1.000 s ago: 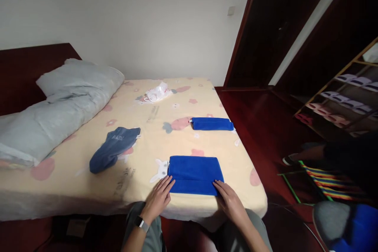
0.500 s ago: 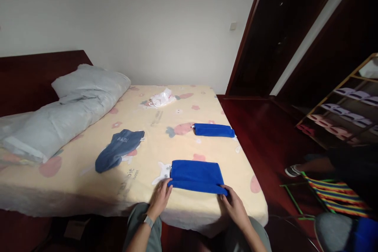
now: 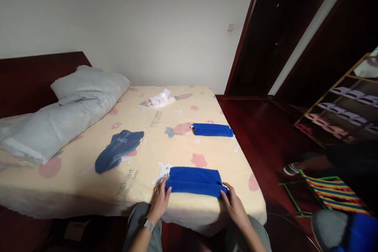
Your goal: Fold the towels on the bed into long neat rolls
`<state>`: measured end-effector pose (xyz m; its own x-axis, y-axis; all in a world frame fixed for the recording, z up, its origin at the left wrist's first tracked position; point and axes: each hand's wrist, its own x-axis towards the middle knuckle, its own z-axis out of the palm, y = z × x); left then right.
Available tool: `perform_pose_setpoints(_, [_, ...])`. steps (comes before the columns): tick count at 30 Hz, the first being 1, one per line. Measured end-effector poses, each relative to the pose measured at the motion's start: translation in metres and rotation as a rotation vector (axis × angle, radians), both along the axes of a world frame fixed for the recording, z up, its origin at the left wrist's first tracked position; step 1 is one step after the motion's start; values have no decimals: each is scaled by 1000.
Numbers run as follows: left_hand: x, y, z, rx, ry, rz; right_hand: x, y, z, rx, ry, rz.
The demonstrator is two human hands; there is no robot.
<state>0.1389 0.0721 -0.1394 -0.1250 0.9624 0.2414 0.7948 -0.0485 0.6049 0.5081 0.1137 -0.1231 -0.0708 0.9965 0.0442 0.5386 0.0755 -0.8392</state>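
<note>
Pinching the near fold point(image 3: 195, 188) at either end, the left hand point(image 3: 160, 199) and right hand point(image 3: 235, 206) are flanking the blue cloth point(image 3: 195, 174), its long axis running crosswise between them on the bed point(image 3: 97, 193), neither hand nearer; that fold is now reaching farther over than half a second ago.

Pale wall point(image 3: 165, 27) — reddish floor point(image 3: 245, 116), dark door point(image 3: 260, 47)

On the slate-blue cloth point(image 3: 119, 150), a pale word point(image 3: 122, 140) is being shown, too blurred to be read surely. On the patterned sheet point(image 3: 165, 149), grey lettering point(image 3: 129, 175) is being displayed in two places, only "ie" being made out.
</note>
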Motion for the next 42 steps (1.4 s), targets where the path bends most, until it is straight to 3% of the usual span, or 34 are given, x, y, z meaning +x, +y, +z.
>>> perform_pose_setpoints(9, [-3, 18, 6, -14, 234, -18, 4, 10, -11, 70, -144, 15])
perform_pose_setpoints(17, [-2, 15, 29, 9, 407, -78, 1, 16, -8, 252, -528, 96])
perform_pose_setpoints(21, [5, 11, 39, 85, 482, -29, -2, 13, 0, 347, -703, 4])
perform_pose_setpoints(24, [25, 6, 45, 197, 563, -151, -13, 7, 7, 497, -649, -79])
perform_pose_setpoints(28, [67, 3, 47, 255, 627, -366, -53, -6, 12, 673, -573, 153])
perform_pose_setpoints(33, [95, 7, 42, 159, 587, -445, -93, -13, 1, 699, -638, 337])
perform_pose_setpoints(37, [83, 10, 37, 102, 574, -461, -83, -8, -10, 701, -691, 340])
perform_pose_setpoints(42, [42, 5, 30, 78, 597, -356, -44, 0, -16, 666, -706, 363])
